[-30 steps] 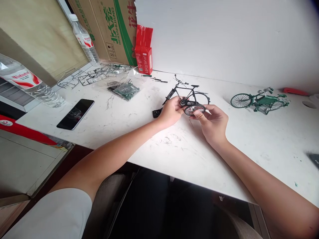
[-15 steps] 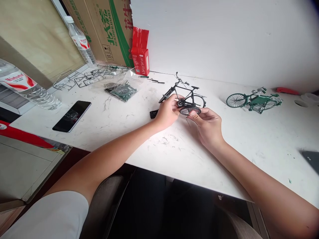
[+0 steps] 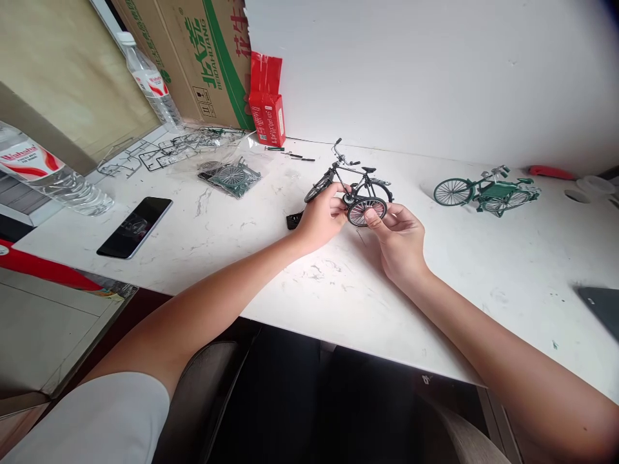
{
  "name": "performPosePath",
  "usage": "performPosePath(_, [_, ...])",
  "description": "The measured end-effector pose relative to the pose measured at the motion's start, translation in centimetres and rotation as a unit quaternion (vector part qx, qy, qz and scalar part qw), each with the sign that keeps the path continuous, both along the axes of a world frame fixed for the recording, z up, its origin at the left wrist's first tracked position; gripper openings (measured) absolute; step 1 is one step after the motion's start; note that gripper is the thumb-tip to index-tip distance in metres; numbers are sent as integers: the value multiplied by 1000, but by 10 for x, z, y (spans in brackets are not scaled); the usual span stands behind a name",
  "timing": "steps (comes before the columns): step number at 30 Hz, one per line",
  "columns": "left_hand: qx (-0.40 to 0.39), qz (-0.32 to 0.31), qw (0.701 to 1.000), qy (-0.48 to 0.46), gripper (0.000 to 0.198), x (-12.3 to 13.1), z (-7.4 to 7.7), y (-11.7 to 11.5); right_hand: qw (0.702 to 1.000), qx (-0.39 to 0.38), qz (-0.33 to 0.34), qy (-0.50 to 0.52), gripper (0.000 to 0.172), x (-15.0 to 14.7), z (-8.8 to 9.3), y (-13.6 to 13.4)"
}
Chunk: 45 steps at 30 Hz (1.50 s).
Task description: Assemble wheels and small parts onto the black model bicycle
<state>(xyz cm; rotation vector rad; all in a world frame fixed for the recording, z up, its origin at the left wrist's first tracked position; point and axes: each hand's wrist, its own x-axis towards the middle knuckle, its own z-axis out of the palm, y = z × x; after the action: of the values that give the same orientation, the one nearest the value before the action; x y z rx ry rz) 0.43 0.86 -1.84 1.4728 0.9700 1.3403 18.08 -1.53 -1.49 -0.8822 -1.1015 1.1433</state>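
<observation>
Above the white tabletop is a black model bicycle (image 3: 358, 175), with its handlebar to the left and saddle at the top. My left hand (image 3: 322, 216) is closed on its lower frame near the pedals; some fingertips are hidden behind the frame. My right hand (image 3: 401, 235) pinches a small black spoked wheel (image 3: 360, 211) between thumb and fingers. That wheel is in front of the bicycle's rear wheel (image 3: 384, 189); whether it is joined to the frame I cannot tell. A black plastic piece (image 3: 293, 221) lies beside my left wrist.
A green model bicycle (image 3: 500, 192) stands at right. Part frames (image 3: 164, 151), a bagged set of parts (image 3: 235, 175), a phone (image 3: 135, 227) and two water bottles (image 3: 77, 183) occupy the left. A red packet (image 3: 267, 119) stands against the cardboard box (image 3: 193, 71); small dark sticks (image 3: 302, 157) lie nearby.
The small wheel in my right hand has tilted so its round face shows more fully. The bicycle has turned slightly in my left hand. The whole view has shifted a little.
</observation>
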Motion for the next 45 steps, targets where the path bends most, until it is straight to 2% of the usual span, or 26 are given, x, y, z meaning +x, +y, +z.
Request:
performPosePath(7, [11,-43,999,-21,48,0,1,-1,999,39,-8,-16,46,2,-3,6])
performPosePath(11, [-32,-93,992,-79,53,-2,9,-6,997,60,-34,-34,47,3,-3,8])
performPosePath(14, [-64,-115,982,-135,43,-2,17,-9,996,64,-45,-49,46,4,-2,8])
performPosePath(16, [-74,-107,979,-155,33,0,22,-11,994,72,-58,-61,45,4,-1,6])
performPosePath(20, [-104,-63,977,-178,41,7,28,-15,990,84,-79,-84,40,2,2,0])
performPosePath(24, [-146,-35,964,-217,34,11,27,-16,987,92,-91,-97,37,1,5,-4])
performPosePath(29, [-167,-53,952,-250,34,10,25,-14,988,76,-93,-101,39,-1,6,-5])
performPosePath(39, [-182,-84,947,-250,31,10,22,-11,992,76,-56,-89,49,-2,5,-4])
performPosePath(45, [-196,-102,943,-251,38,8,20,-9,990,93,-37,-96,51,-4,5,-5])
